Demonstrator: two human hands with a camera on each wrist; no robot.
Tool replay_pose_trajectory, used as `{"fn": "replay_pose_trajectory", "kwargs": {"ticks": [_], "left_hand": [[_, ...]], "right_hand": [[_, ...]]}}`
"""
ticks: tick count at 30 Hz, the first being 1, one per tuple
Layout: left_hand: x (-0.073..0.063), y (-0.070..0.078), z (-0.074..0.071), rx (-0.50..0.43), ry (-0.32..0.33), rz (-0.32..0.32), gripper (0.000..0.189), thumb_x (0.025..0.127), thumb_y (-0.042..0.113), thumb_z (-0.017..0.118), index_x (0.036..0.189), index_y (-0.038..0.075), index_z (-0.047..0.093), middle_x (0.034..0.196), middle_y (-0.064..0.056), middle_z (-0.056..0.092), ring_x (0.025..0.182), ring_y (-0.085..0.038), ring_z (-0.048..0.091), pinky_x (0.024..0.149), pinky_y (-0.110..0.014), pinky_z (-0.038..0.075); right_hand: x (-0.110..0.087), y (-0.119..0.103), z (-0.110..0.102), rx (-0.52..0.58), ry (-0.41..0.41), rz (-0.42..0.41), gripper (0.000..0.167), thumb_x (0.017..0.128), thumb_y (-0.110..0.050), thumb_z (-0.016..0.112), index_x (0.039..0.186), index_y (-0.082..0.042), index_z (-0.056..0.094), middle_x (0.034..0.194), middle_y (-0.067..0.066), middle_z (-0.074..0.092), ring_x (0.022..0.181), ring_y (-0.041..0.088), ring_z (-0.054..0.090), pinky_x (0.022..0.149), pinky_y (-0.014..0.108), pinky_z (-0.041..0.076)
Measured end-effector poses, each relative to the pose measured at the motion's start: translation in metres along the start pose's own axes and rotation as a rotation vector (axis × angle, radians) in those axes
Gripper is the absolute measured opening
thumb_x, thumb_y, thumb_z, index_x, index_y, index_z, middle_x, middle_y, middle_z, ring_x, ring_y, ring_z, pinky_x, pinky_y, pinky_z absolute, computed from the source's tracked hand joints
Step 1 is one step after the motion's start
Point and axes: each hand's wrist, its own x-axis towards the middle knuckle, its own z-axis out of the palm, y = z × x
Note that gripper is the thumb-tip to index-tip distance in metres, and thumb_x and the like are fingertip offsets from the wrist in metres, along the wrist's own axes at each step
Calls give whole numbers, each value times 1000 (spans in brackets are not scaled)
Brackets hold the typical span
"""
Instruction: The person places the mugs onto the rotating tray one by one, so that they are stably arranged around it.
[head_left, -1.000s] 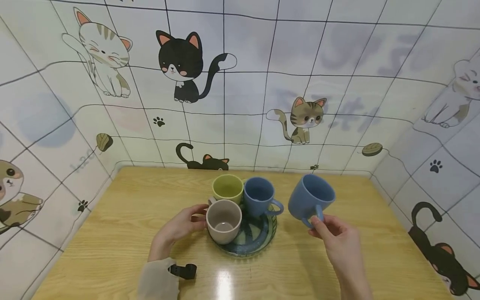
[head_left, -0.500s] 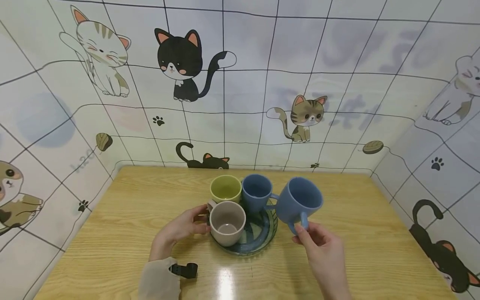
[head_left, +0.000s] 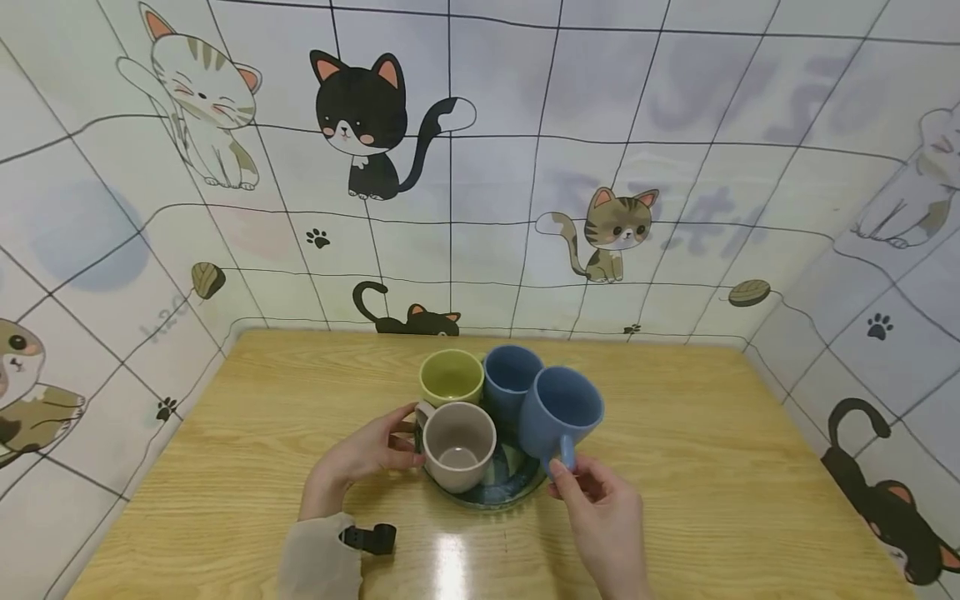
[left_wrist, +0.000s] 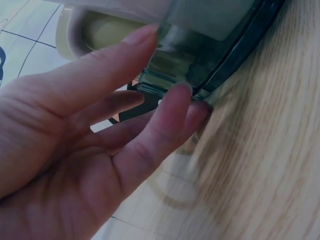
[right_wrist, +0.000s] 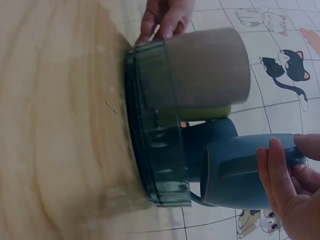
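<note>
My right hand [head_left: 603, 517] pinches the handle of a blue mug [head_left: 558, 417], which tilts over the right part of a glass dish [head_left: 495, 497]. In the right wrist view, the held mug [right_wrist: 240, 187] is close beside a second blue mug [head_left: 510, 387] standing in the dish. A beige mug [head_left: 457, 454] sits at the dish's front left, its handle toward my left hand [head_left: 367, 454]. Behind it is a yellow-green cup [head_left: 452, 379]. My left hand [left_wrist: 115, 130] holds the dish's left side, fingers curved against the greenish glass wall [left_wrist: 185, 55].
The wooden table [head_left: 262, 400] extends on both sides of the dish. A wall sheet [head_left: 487, 183] with cartoon cats encloses the back and sides. A black strap [head_left: 369, 539] is on the left wrist.
My right hand has carried the held blue mug leftward, from beside the dish to over its right part. The beige mug and cup shifted slightly in view, while the left hand stays nearly still.
</note>
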Motion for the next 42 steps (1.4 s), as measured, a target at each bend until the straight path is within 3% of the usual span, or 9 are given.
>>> {"fn": "replay_pose_trajectory", "kwargs": {"ticks": [4,10,27,42], "left_hand": [[0,1,2,-10,7,-28,90,83,10,78,154,3,24,137,-29,47,105,-30,63,74,-38,54],[-1,0,2,-2,0,-20,87,82,8,79,153,4,27,131,-26,51,101,-29,63,77,-37,54],[-3,3,1,-21,-9,-42,91,82,6,79,152,-6,21,122,-26,52,98,-29,66,82,-38,55],[-4,1,1,40,18,-48,85,81,7,79,149,-4,30,119,-21,56,97,-27,65,86,-40,52]], "right_hand": [[-4,4,7,7,14,-14,9,87,-8,75,91,0,72,79,11,69,65,19,68,54,22,48],[-7,9,17,17,15,-10,12,86,-10,76,91,0,72,79,10,69,63,15,67,51,21,44],[-9,25,39,-10,16,11,7,84,-5,77,87,-1,73,75,8,69,64,27,69,51,22,49],[-7,25,42,-4,-33,63,14,81,-10,81,85,0,72,70,6,69,62,14,66,55,22,51]]}}
